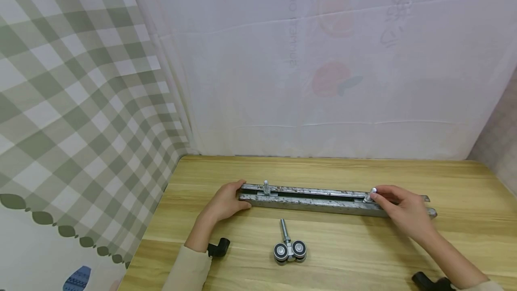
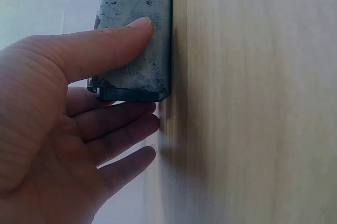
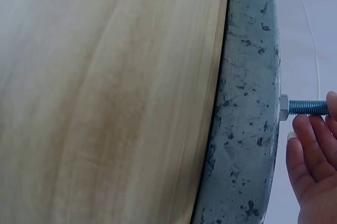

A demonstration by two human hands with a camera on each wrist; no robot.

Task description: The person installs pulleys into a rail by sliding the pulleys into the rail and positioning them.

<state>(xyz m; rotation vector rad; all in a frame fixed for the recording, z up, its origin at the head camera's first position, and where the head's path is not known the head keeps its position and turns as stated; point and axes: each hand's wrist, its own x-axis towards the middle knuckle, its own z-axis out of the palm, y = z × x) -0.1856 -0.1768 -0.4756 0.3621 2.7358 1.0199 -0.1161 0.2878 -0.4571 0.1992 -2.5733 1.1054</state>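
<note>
A worn metal track [image 1: 315, 203] with a slot along its top lies across the wooden table. My left hand [image 1: 225, 200] grips its left end, the thumb on the near wall and fingers at the far side; the left wrist view shows the thumb pressed on the spotted side [image 2: 126, 66]. A threaded bolt [image 1: 266, 187] with a nut stands up from the slot near that hand. Towards the right end, my right hand [image 1: 408, 210] pinches a second bolt [image 3: 308, 108] that rises from the slot. The parts inside the track are mostly hidden.
A loose roller hanger [image 1: 289, 250], with wheels and a threaded stem, lies on the table [image 1: 339, 255] in front of the track. Behind the table hangs a white printed cloth [image 1: 250, 80]; a green checked cloth [image 1: 81, 80] hangs at left.
</note>
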